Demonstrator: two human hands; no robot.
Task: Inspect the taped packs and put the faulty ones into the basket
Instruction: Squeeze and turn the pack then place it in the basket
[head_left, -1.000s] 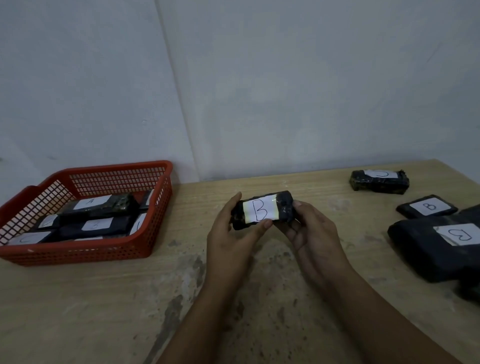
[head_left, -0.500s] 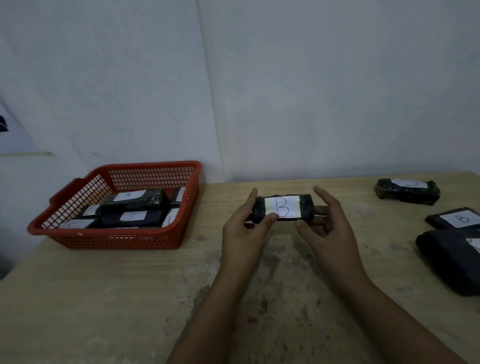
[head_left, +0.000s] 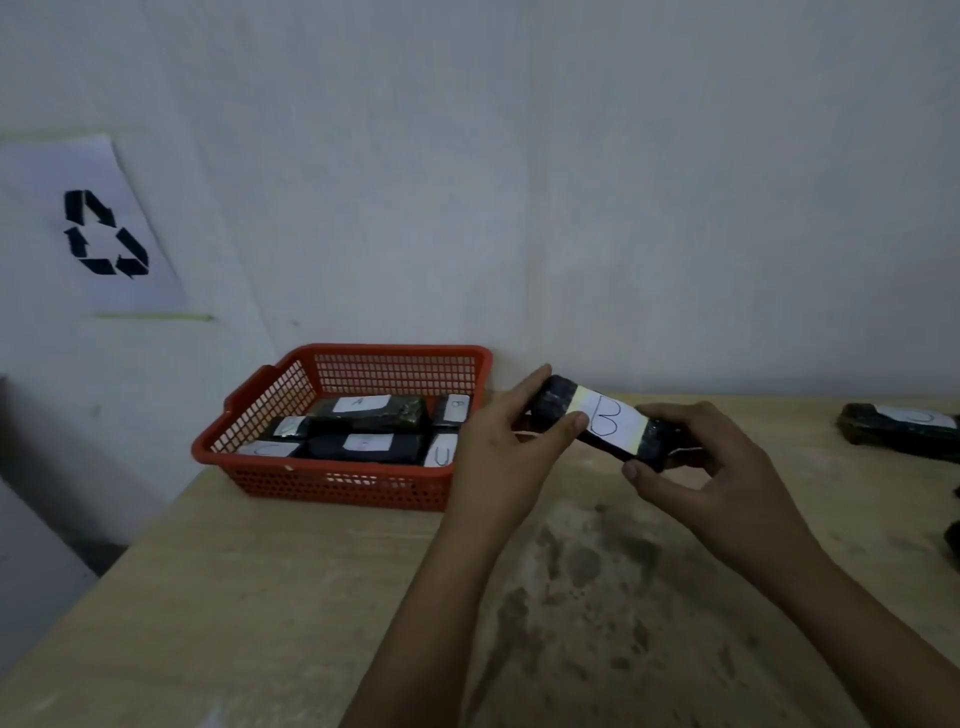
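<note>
A black taped pack (head_left: 602, 422) with a white label marked "B" is held above the wooden table (head_left: 260, 597), tilted with its left end higher. My left hand (head_left: 501, 452) grips its left end, thumb on the label edge. My right hand (head_left: 706, 467) grips its right end with curled fingers. The pack hangs just right of the red plastic basket (head_left: 337, 483), which holds several black packs (head_left: 369, 413) with white labels.
Another black labelled pack (head_left: 898, 428) lies on the table at the far right, and a dark shape shows at the right edge. A sheet with a recycling symbol (head_left: 101, 234) is taped to the wall at left. The table's left edge falls away beside the basket.
Both hands have carried the "B" pack left toward the basket and tilted it. The view has swung left, bringing the recycling sheet in and pushing the right-hand packs mostly out.
</note>
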